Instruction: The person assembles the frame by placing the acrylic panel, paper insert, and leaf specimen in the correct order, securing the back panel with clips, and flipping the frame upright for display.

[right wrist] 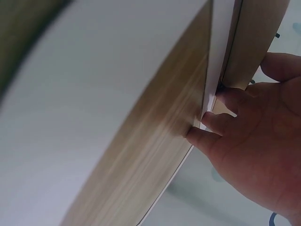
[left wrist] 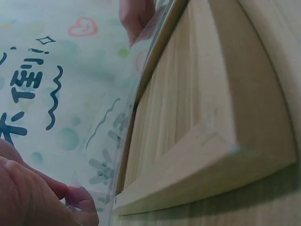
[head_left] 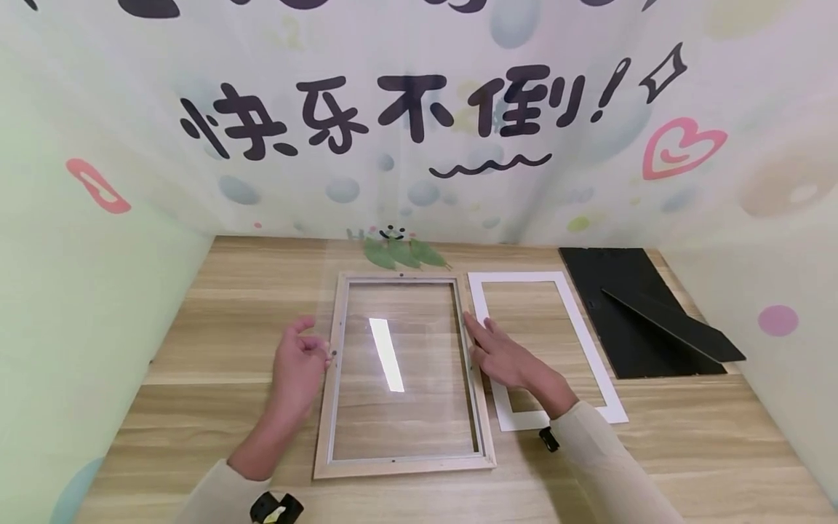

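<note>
A pale wooden picture frame (head_left: 327,429) lies flat on the wood-grain table. A clear sheet (head_left: 425,349) covers its opening and reflects a bright patch of light. At the frame's left side, my left hand (head_left: 301,367) has thumb and finger together, pinching what looks like the edge of the clear sheet; the exact contact is hard to see. My right hand (head_left: 507,356) rests with loosely extended fingers along the frame's right side, some fingertips over the white mat border (head_left: 592,349). Small dark tabs (head_left: 401,275) sit around the frame.
The white mat border lies right of the frame. Farther right is a black backing board (head_left: 622,269) with its stand leg (head_left: 668,320) raised. Green leaves (head_left: 406,253) are at the table's back edge, before a printed wall cover (head_left: 294,196).
</note>
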Motion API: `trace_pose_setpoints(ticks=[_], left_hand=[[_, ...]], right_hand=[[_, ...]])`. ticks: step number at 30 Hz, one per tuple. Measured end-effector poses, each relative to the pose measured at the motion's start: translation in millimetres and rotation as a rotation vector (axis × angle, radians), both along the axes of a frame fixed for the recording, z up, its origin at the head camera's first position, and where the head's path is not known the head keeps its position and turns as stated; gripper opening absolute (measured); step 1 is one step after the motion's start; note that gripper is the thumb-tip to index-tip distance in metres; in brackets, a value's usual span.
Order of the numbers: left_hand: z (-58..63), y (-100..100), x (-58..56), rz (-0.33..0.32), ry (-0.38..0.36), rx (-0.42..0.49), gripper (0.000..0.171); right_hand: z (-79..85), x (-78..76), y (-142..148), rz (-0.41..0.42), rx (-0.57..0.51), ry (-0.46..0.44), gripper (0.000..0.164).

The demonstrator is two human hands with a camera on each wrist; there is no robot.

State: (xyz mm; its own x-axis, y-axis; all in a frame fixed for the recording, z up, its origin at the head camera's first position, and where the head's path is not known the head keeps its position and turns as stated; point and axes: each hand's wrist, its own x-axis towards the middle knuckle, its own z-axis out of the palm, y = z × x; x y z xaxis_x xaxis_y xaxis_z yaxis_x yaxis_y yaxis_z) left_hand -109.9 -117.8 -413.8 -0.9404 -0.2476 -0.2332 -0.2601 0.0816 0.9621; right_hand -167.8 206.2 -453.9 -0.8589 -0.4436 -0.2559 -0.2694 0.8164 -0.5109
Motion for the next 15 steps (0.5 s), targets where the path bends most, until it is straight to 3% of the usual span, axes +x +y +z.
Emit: trace_pose_setpoints(ticks=[6, 15], left_hand=[[-7.5, 4, 0.4, -0.019, -0.015, 0.04, 0.052], [-13.0, 9, 2.9, -0.082, 0.007, -0.011, 0.064]], right_hand=[[0.3, -0.9, -2, -0.001, -0.004, -0.008, 0.06], [-0.4, -0.6, -1, -0.009, -0.004, -0.017, 0.06]])
